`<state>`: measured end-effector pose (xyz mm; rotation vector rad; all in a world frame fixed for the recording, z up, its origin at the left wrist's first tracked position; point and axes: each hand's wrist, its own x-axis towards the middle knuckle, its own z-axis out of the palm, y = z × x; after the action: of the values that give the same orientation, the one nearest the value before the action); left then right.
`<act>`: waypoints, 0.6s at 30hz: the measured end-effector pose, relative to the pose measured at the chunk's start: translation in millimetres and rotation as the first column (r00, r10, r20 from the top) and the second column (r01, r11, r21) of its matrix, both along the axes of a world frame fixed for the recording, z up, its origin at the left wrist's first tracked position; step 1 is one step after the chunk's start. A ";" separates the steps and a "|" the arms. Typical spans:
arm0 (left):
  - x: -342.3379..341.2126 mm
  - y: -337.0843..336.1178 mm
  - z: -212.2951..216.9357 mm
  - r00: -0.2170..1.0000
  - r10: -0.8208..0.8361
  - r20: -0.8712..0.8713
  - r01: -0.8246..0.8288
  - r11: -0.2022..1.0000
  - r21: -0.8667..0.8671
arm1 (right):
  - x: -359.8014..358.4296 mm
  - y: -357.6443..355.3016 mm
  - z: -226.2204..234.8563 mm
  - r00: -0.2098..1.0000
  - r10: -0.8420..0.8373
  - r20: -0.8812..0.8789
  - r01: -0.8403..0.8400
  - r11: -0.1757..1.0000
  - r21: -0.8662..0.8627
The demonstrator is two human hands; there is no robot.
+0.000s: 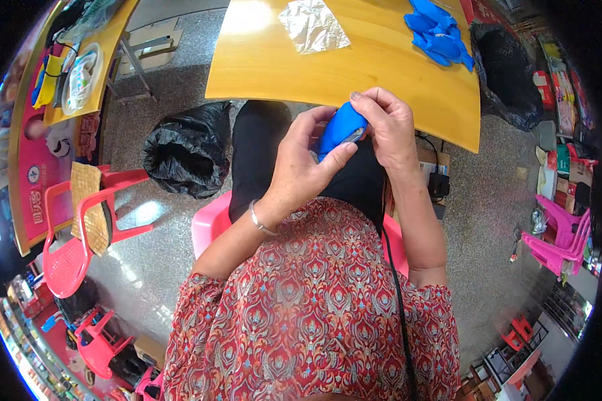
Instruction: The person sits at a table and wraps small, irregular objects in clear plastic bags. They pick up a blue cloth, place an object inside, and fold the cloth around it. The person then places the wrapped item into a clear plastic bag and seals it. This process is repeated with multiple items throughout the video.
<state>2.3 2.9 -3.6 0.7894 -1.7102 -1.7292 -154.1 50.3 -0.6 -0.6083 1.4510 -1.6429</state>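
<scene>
A small, rounded blue piece (342, 129), fabric-like with a greyish edge at its lower right, is held up over my lap just off the table's near edge. The fingers and thumb of my left hand (302, 152) are closed around its left and lower side. At the upper right, my right hand (389, 127) pinches the rim of the same piece between thumb and fingers. Similar blue pieces (440, 35) lie heaped on the yellow table (374, 73) at its far right. A crumpled clear plastic bag (312, 25) rests near the table's far middle.
Black bin bags stand on the floor, one (188, 150) left of my legs and another (505, 73) by the table's right edge. To the left is a pink chair (67, 257) with a woven pad. Purple-pink stools (560, 234) and shelves of goods line the right side.
</scene>
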 end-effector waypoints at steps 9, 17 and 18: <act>-3.2 -8.3 5.8 0.980 0.194 0.038 -0.115 0.718 -0.686 | 9.7 5.6 5.5 1.000 0.000 -0.010 0.000 1.000 -0.001; 9.1 -23.3 5.4 0.999 -0.037 0.026 0.039 0.998 -0.055 | 3.6 18.9 5.5 0.880 0.129 -0.457 -0.228 0.959 -0.169; 8.2 -24.5 8.3 0.997 -0.072 -0.021 0.072 0.997 0.035 | -0.1 21.1 7.3 0.863 0.175 -0.474 -0.294 0.937 -0.191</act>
<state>10.4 -21.6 4.7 0.7318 -1.7184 -1.8142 -154.2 71.5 6.7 -1.3395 1.4116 -1.5640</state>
